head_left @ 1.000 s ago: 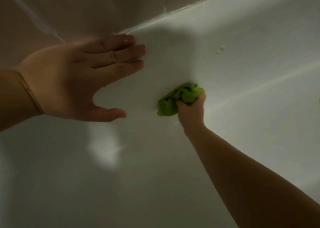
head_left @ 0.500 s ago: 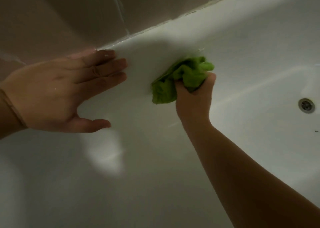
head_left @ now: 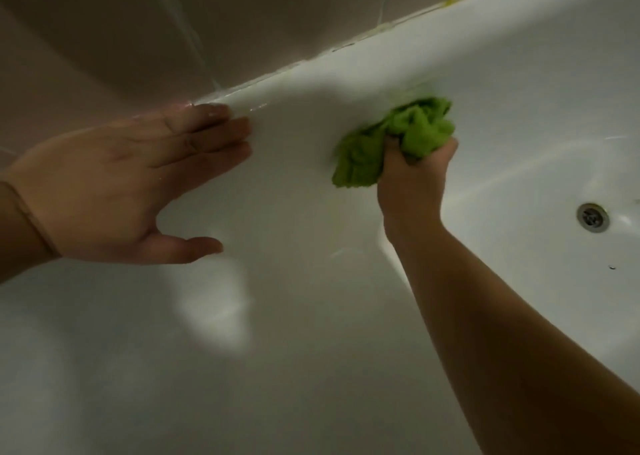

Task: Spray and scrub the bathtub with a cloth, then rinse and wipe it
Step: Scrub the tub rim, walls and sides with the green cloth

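— Your fingers first: how are they set on each side?

— Fingers (head_left: 207, 136) of your left hand (head_left: 114, 191) lie straight and pressed together, flat against the white bathtub (head_left: 311, 350) wall, with the thumb (head_left: 187, 248) spread away below them. A thin band (head_left: 33, 221) circles that wrist. On your right hand (head_left: 414, 174) the fingers are curled tight, bunching the green cloth (head_left: 394, 143) in a fist.

— And your right forearm?

— Your forearm (head_left: 502, 316) reaches in from the lower right corner, nearest to you, crossing the tub's inner slope up to that fist.

— Where does the cloth sit?

— You hold it against the tub's far inner wall, just below the rim, well to the right of your left fingertips. Part of it hangs loose to the left of your knuckles.

— What lies beyond your hands?

— A round metal drain (head_left: 592, 217) shows at the right, on the tub floor, well apart from the cloth. Past the rim, a caulked seam (head_left: 346, 44) meets the beige tiled wall (head_left: 138, 39), with yellowish marks (head_left: 450, 1) on the seam toward the upper right.
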Motion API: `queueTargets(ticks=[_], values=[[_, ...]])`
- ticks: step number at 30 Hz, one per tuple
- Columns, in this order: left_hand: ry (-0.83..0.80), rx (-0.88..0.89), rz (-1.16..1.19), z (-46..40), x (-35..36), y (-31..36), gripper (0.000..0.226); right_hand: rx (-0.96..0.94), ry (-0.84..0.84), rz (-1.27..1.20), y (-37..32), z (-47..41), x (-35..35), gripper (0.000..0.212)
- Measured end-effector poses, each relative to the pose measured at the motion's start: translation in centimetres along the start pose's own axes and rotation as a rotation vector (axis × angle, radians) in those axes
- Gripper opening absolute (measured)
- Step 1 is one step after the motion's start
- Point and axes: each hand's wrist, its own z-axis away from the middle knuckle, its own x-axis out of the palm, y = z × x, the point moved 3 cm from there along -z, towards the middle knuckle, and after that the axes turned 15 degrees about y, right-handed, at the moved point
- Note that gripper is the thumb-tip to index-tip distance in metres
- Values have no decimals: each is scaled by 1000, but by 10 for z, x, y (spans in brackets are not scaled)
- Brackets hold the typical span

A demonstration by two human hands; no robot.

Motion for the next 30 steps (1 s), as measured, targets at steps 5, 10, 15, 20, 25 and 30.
queueTargets(ticks=[5,10,15,20,25,30], values=[[-14,19,31,-17,9,2,99,-12,-297,114,24,58,17,47],[-16,36,10,-28,10,5,98,-203,-109,-22,-14,16,5,44],[-28,47,-11,-33,13,5,97,-7,-86,162,30,-30,-10,45],[-22,56,-5,-39,17,7,97,90,-348,177,67,44,22,47],[-24,61,-12,-44,17,9,97,-69,-130,138,52,-5,1,48],[-30,52,-14,-48,20,9,97,172,-157,337,103,-25,-6,47]])
